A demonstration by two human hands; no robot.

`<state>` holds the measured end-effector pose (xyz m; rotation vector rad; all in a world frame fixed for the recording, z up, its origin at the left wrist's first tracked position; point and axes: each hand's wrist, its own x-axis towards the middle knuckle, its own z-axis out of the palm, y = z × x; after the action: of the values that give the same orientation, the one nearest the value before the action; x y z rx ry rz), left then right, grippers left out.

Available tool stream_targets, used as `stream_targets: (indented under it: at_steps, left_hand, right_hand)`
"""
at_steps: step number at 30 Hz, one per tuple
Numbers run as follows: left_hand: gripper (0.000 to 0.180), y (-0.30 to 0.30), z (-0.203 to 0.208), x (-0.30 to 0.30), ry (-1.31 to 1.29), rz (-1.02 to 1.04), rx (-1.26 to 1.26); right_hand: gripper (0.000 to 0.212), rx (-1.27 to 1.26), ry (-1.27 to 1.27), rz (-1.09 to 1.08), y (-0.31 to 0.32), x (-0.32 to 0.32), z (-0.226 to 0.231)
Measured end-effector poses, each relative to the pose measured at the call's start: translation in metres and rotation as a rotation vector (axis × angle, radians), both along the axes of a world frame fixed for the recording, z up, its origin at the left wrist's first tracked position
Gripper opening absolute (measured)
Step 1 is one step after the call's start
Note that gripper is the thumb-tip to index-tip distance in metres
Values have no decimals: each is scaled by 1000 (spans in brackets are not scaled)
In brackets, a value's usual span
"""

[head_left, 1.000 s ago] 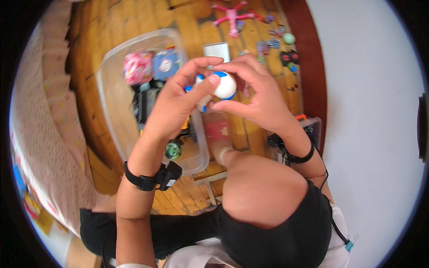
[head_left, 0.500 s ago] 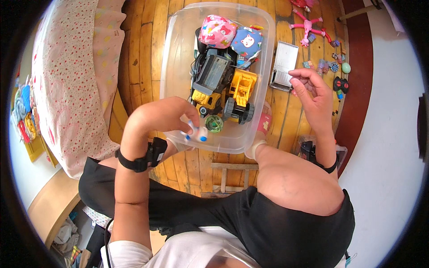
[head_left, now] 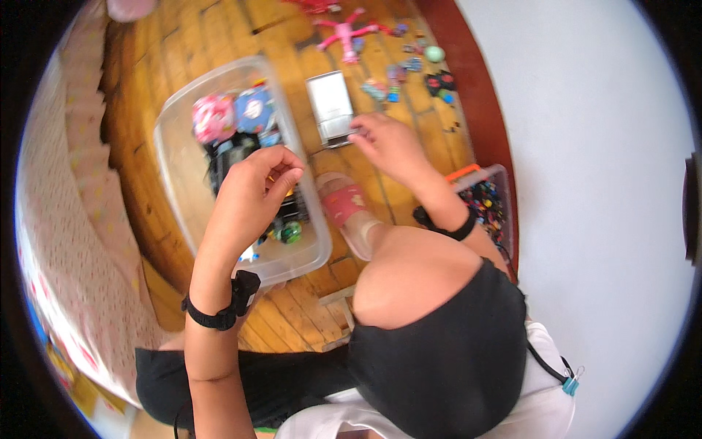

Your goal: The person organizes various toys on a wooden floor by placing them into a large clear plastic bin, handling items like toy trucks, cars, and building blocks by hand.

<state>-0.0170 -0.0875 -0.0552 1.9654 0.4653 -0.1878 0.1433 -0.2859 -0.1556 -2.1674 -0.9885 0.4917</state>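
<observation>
My left hand (head_left: 259, 183) hangs over the clear plastic bin (head_left: 170, 157), fingers loosely curled with a gap beside the thumb; I see nothing in it. Beneath it, partly hidden, are toy vehicles (head_left: 294, 210) in black and yellow. A small white and blue toy (head_left: 249, 254) lies at the bin's near end, left of a round green toy (head_left: 291, 233). My right hand (head_left: 391, 150) reaches to the right edge of an open silvery box (head_left: 330, 99), its fingers bent and slightly apart. Blur hides whether the fingertips touch the box.
Pink (head_left: 213, 118) and blue (head_left: 254, 109) patterned soft bundles fill the bin's far end. A pink long-limbed toy (head_left: 344, 33) and several small toys lie on the wooden floor. A tub of small pieces (head_left: 482, 205) stands by the right wall. My slippered foot (head_left: 342, 205) is beside the bin.
The view has swung right, so the bin appears farther left. My left hand has let go of the white and blue toy, now in the bin, and moved up over the vehicles.
</observation>
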Motion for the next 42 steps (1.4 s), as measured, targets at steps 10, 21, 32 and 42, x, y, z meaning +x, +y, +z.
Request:
stream_targets:
  at_steps: [10,21,32,42]
  left_hand:
    - [18,-68,-47,93,16,-111,-499]
    - [17,-144,-129,174,223,313,-1149]
    - [17,-180,-164,177,282,538,-1352]
    - [16,-173,-183,159,253,617,-1365]
  right_hand:
    - [26,-803,-23,-112,-157,154,-75]
    - [45,-754,67,-168,-210,214,-185]
    - [50,-723,-49,201,-187,204,-158]
    - [22,-563,-113,338,-188,192,-165]
